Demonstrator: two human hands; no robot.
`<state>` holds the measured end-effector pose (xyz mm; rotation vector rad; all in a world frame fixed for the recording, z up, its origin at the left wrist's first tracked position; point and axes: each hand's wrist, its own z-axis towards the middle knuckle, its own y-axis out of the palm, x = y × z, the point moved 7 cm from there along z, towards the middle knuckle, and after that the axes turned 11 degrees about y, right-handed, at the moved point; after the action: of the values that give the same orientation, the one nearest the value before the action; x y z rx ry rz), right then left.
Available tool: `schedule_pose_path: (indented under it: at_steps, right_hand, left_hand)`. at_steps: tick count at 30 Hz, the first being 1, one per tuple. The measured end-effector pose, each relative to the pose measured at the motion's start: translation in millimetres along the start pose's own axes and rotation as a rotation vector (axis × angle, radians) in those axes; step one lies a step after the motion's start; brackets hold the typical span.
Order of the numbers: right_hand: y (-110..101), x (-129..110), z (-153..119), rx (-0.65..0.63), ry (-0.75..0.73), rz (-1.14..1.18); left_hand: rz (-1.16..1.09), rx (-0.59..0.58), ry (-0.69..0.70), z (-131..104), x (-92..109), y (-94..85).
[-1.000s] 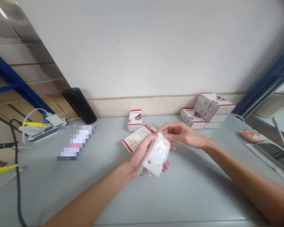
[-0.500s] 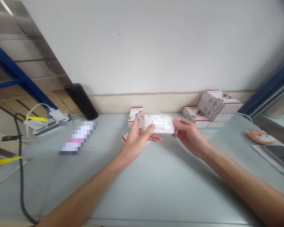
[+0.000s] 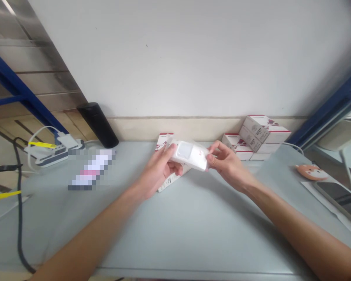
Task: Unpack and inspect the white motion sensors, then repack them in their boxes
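Observation:
A white plastic device (image 3: 190,153) in a clear bag is held above the table, tilted down to the right. My left hand (image 3: 157,171) grips its left end, thumb on top and fingers beneath. At its right end, my right hand (image 3: 226,162) pinches the bag's edge between thumb and fingers. Beneath and behind the device is a white and red box (image 3: 164,139), partly hidden by my left hand. Part of another printed box (image 3: 173,180) lies under the device.
Several white and red boxes (image 3: 259,134) are stacked at the back right. A black cylinder (image 3: 98,125) and power strip (image 3: 60,152) stand back left, beside a pixelated object (image 3: 92,169). An orange animal-faced item (image 3: 311,171) and dark phone-like slab (image 3: 339,199) lie right.
The bagged device has tilted, its right end now lower, and moved slightly left with both hands. More of the printed box beneath it shows. The view has shifted slightly.

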<state>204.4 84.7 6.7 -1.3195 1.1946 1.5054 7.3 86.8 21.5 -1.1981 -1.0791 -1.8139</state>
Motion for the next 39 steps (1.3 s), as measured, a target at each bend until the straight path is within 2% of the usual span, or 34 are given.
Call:
schedule_pose_path:
  at_steps: [4, 9, 12, 16, 19, 22, 24, 28, 32, 35, 39]
  right_hand:
    - [-1.4, 11.6, 3.1, -0.104, 0.12, -0.013]
    - [19.5, 33.7, -0.5, -0.273, 0.262, 0.085]
    - [27.8, 39.0, -2.7, -0.298, 0.31, 0.168]
    - [14.8, 28.3, 2.0, -0.17, 0.248, 0.202]
    - [-7.9, 18.6, 7.6, 0.032, 0.139, 0.181]
    - [-26.0, 17.9, 9.5, 0.226, 0.072, 0.108]
    - [-30.3, 21.7, 9.1, 0.304, 0.079, 0.041]
    - [-26.7, 19.4, 4.3, 0.395, 0.071, -0.1]
    - [-21.2, 7.1, -4.4, 0.479, 0.016, -0.083]
    - [-13.6, 2.8, -8.8, 0.473, -0.028, -0.02]
    - [-1.5, 6.6, -11.8, 0.434, -0.075, -0.009]
  left_hand:
    - [0.204, 0.032, 0.064, -0.1, 5.9, -2.6]
    - [0.444, 0.148, 0.185, -2.6, 13.4, -12.2]
    - [0.652, 0.113, 0.283, -2.8, 21.9, -18.8]
    - [1.186, -0.026, 0.395, 0.7, 26.0, -23.1]
    - [1.434, -0.141, 0.281, 4.2, 9.3, -26.7]
    - [1.436, -0.217, 0.142, 2.6, -7.2, -27.5]
    - [1.408, -0.211, 0.147, 0.5, -8.0, -23.7]
    - [1.453, -0.224, 0.339, -3.8, 2.2, -3.7]
    - [1.496, -0.234, 0.619, -13.9, 7.2, 18.6]
    - [1.466, -0.126, 0.768, -21.5, 9.0, 23.4]
    - [1.377, 0.047, 0.866, -24.5, 11.6, 16.8]
